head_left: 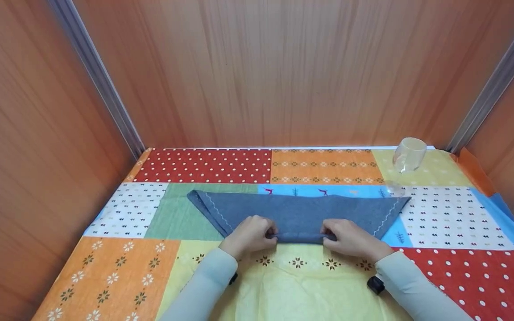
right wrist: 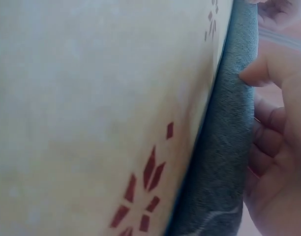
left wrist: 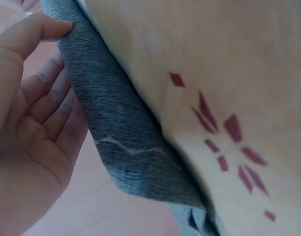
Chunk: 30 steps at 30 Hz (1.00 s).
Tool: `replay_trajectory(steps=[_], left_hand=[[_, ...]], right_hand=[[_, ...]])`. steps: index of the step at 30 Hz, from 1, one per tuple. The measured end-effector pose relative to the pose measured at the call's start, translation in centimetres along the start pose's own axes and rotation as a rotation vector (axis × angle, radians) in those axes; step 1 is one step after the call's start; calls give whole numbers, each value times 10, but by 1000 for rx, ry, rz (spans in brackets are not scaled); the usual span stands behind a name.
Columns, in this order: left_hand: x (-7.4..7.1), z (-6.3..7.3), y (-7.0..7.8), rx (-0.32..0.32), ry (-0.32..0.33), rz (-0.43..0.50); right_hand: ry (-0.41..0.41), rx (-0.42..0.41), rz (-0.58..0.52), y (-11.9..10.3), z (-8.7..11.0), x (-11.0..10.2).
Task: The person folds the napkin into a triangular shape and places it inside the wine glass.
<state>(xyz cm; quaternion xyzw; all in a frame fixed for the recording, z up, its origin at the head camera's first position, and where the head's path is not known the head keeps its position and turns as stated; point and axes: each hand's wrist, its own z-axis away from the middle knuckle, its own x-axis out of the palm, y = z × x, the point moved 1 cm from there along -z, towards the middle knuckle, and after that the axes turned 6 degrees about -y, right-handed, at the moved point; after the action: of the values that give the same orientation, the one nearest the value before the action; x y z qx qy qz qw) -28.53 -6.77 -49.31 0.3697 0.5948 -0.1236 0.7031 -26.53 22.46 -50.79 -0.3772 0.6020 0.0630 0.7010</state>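
A grey-blue cloth (head_left: 297, 207) with pale wavy stitching near both ends lies folded on the table, wide at the far edge and narrower toward me. Along its near edge it forms a thick fold or roll. My left hand (head_left: 252, 234) pinches that edge left of the middle, and my right hand (head_left: 348, 236) pinches it on the right. In the left wrist view the thumb presses the top of the rolled cloth (left wrist: 111, 108), with the other fingers beyond its far side. Much the same grip shows in the right wrist view, thumb on the cloth (right wrist: 219, 137).
A clear stemmed glass (head_left: 409, 156) stands at the back right, just beyond the cloth's right corner. A patchwork-print tablecloth (head_left: 118, 267) covers the table. Wood-grain panels (head_left: 283, 76) enclose the back and both sides.
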Motion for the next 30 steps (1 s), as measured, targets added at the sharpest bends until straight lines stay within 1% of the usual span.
replay_trajectory(steps=[5,8,13,16,21,26,30], left_hand=[[-1,-3,-9,-59,-53,134],[-2,-5,-13,-66,-65,191],[-4,-9,-19,-67,-91,266],[-5,-12,-23,-91,-122,318],[-5,-15,-29,-120,-156,360],[-7,-17,-32,-136,-163,382],[-9,-18,-32,-153,-159,392]], right_hand=[[-22,42,-60,4,-4,0],[-29,48,-86,5,-6,-1],[-41,68,-89,6,-9,-2],[-55,92,-101,6,-11,-3],[-73,164,-104,4,-13,-2],[-70,258,-95,1,-14,-1],[-74,299,-107,-2,-16,-2]])
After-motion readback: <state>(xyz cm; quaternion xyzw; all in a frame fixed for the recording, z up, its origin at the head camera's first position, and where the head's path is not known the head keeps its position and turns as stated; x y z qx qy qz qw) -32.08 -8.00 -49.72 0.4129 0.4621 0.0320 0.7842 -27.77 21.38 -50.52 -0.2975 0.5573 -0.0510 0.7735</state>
